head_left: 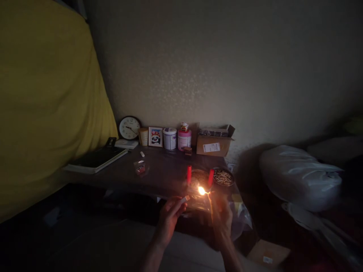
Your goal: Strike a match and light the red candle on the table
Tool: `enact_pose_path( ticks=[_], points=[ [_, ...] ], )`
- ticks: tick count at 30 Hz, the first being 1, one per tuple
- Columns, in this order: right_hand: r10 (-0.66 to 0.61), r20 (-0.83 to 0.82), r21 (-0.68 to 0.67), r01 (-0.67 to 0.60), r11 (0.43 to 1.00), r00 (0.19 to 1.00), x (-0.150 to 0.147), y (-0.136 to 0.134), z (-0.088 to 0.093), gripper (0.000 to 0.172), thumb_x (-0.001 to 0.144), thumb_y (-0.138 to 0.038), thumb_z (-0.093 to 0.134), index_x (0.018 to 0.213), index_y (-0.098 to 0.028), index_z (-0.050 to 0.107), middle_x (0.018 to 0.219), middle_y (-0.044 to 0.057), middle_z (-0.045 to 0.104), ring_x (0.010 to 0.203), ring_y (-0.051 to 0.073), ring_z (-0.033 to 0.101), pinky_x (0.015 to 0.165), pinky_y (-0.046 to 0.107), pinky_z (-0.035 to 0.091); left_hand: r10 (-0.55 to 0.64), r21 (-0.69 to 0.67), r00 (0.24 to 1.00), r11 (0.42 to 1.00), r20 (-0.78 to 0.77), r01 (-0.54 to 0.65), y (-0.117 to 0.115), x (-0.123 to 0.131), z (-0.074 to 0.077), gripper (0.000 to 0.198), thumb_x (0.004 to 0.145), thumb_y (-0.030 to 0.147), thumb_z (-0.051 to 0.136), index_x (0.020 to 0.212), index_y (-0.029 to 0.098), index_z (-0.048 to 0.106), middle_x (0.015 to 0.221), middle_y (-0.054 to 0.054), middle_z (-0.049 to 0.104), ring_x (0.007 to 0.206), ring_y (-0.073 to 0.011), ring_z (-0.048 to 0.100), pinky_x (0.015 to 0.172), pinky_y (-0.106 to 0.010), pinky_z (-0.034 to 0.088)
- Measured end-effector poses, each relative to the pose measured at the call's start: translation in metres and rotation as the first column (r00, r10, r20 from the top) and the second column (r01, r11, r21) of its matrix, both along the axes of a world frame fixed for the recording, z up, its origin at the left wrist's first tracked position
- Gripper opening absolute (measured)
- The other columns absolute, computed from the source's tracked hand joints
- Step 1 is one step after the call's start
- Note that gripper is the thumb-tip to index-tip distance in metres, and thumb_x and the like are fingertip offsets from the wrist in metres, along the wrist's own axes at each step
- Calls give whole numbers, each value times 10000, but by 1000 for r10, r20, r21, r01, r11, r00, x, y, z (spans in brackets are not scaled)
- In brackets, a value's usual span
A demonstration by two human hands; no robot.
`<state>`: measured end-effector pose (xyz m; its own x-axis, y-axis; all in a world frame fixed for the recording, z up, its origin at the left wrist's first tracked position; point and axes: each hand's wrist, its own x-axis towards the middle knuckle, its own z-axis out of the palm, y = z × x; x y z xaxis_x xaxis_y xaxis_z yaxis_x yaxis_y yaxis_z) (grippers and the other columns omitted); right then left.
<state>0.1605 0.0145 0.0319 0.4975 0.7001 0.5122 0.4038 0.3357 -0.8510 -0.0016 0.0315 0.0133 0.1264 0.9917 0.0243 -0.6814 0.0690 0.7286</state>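
Note:
In my right hand [221,211], somewhat blurred, is a burning match [207,192]; its bright flame [201,190] points left. My left hand [171,213] is closed around a small matchbox [185,199], one end of which sticks out past the fingers. Just beyond the flame stand two red candles, the left candle [189,174] and the right candle [211,176], both upright. No flame shows on either candle. Between them lies a round dish [200,177], its contents too dim to make out. A round tray of matchsticks [223,176] sits right of the candles.
Along the wall stand a clock [129,127], a framed panda picture [155,136], a white tin [170,139], a pink tin [184,140] and an open cardboard box [212,145]. A small clear packet [140,169] and a book [96,160] lie leftward. White bags [300,177] are at right.

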Motion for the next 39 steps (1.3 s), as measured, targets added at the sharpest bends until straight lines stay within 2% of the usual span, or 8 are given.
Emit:
enact_pose_path(
  ticks=[4, 9, 20, 30, 39],
  points=[
    [-21, -53, 24, 23, 999, 998, -3, -4, 10, 206, 784, -387, 542, 769, -197, 619, 812, 36, 634, 775, 202, 569, 666, 304, 450, 13, -13, 1000, 1000, -12, -13, 1, -1, 1, 196, 664, 288, 717, 797, 155, 661, 882, -53, 692, 780, -160, 625, 740, -284, 469],
    [-67, -39, 46, 68, 997, 997, 0, -8, 18, 225, 788, -405, 534, 747, -202, 620, 778, 33, 622, 752, 207, 555, 646, 313, 443, 12, 15, 999, 1000, -43, -11, 1, -4, 6, 206, 705, 305, 676, 839, 148, 668, 974, -93, 689, 815, -163, 613, 742, -279, 455],
    [-23, -63, 36, 25, 999, 998, 6, 1, 6, 224, 784, -415, 550, 750, -200, 600, 746, 17, 593, 727, 197, 548, 673, 330, 443, 8, -11, 997, 1000, -70, -9, 1, -4, 13, 208, 684, 326, 690, 809, 159, 685, 929, -75, 700, 791, -144, 604, 725, -254, 451],
    [30, -28, 34, -29, 999, 999, 6, 3, 10, 207, 809, -409, 539, 778, -213, 596, 738, 18, 587, 709, 198, 550, 635, 316, 445, 13, -37, 998, 999, -53, -15, 6, -4, 4, 218, 685, 314, 696, 821, 146, 670, 894, -83, 695, 799, -158, 617, 741, -272, 466],
    [46, -17, 40, -45, 998, 999, 0, 16, 16, 216, 811, -394, 541, 812, -188, 607, 773, 20, 626, 738, 180, 566, 624, 265, 429, 25, -46, 999, 999, -25, -26, 7, -3, 3, 236, 639, 338, 727, 775, 151, 681, 833, -74, 699, 774, -167, 621, 722, -276, 465]
  ],
)
